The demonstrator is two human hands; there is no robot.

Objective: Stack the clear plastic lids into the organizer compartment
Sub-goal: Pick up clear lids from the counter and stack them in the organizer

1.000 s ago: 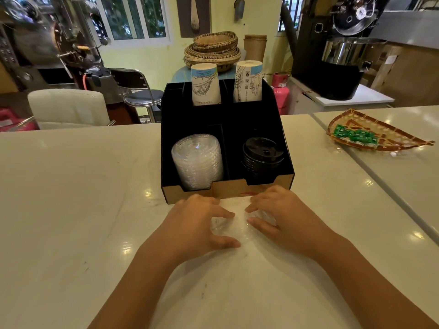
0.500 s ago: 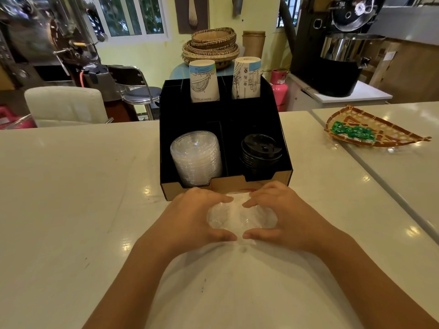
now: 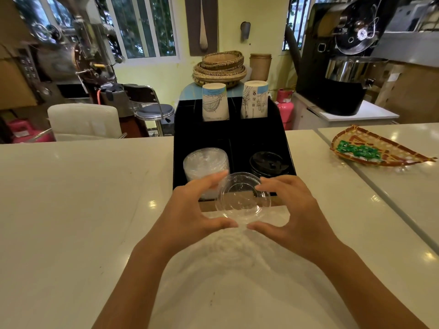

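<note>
A clear plastic lid [image 3: 242, 198] is lifted off the white counter, held between both hands just in front of the black organizer [image 3: 202, 136]. My left hand [image 3: 197, 210] grips its left rim with thumb and fingers. My right hand [image 3: 292, 210] grips its right rim the same way. A stack of clear lids [image 3: 205, 163] leans in the organizer's front left compartment, partly hidden by my left fingers. Black lids [image 3: 268, 163] fill the front right compartment.
Two upside-down paper cup stacks [image 3: 215, 102] [image 3: 255, 100] stand in the organizer's rear compartments. A woven tray [image 3: 375, 150] with green packets lies on the counter at the right. Chairs, machines and baskets stand beyond the counter.
Both hands have raised the clear lid from the counter toward the organizer's front edge, and it now sits upright-tilted between my fingers. The view has shifted down slightly.
</note>
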